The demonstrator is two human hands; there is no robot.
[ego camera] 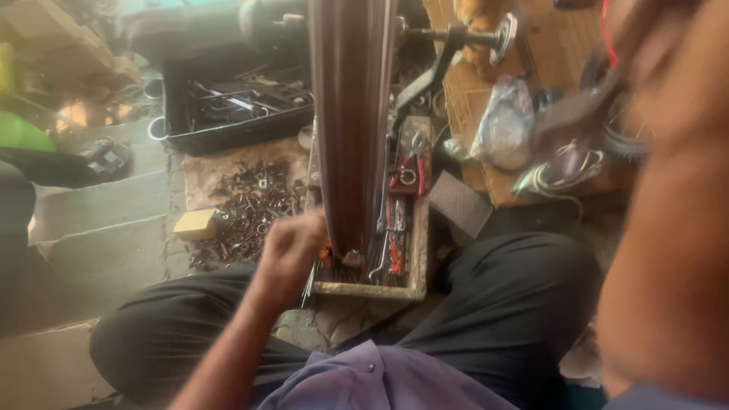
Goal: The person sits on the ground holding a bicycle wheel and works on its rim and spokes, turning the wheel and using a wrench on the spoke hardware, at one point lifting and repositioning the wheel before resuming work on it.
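Tool-crammed tray point(416, 258) beside brown panel point(351, 114)

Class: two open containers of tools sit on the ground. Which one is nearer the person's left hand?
The narrow wooden tool tray, right beside the left hand; the black plastic tray lies farther away.

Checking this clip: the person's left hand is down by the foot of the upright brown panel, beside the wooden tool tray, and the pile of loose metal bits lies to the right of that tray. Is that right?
Not quite. In the head view the pile of loose metal bits lies to the left of the wooden tool tray, not the right. The rest holds: the left hand is by the foot of the upright brown panel, beside the tray.
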